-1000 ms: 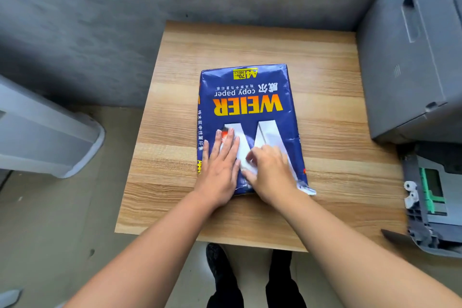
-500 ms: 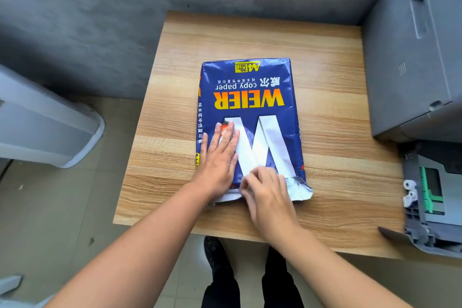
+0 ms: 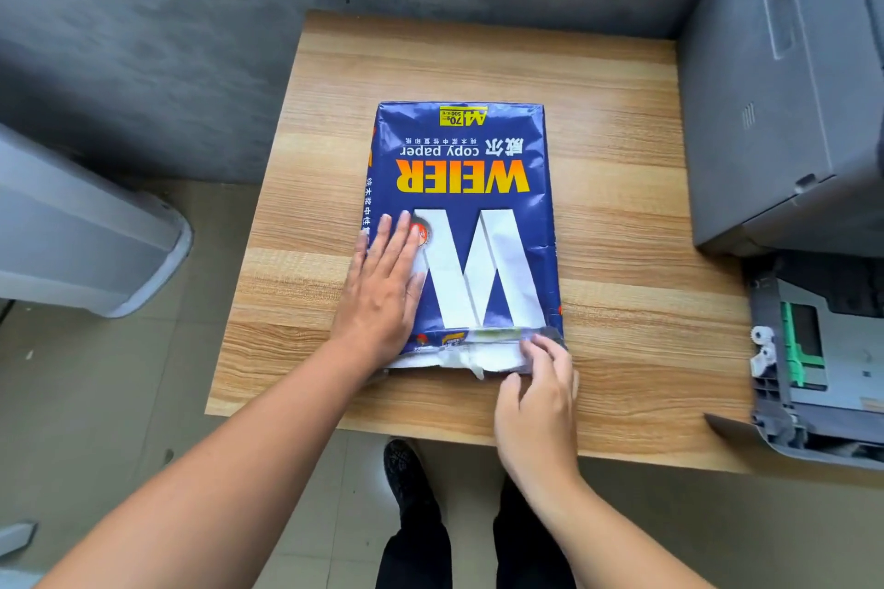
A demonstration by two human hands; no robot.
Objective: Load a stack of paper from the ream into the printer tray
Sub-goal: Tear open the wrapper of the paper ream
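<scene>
A blue ream of copy paper (image 3: pixel 471 167) lies flat on the wooden table (image 3: pixel 612 225), its label upside down to me. My left hand (image 3: pixel 382 287) rests flat on the ream's near left part, fingers spread. My right hand (image 3: pixel 540 392) pinches the torn wrapper flap (image 3: pixel 478 356) at the ream's near right corner, where white paper shows. The grey printer (image 3: pixel 784 77) stands at the right, and its pulled-out tray (image 3: pixel 813 363) with green guides sits below it at the table's right edge.
A grey rounded bin or machine (image 3: pixel 81 239) stands on the floor at the left. A grey wall runs behind the table. My feet (image 3: pixel 411 483) are on the tiled floor under the table's near edge.
My right hand has slid from the ream's top down and right to its near edge, peeling the wrapper end open. My left hand has stayed pressed on the ream.
</scene>
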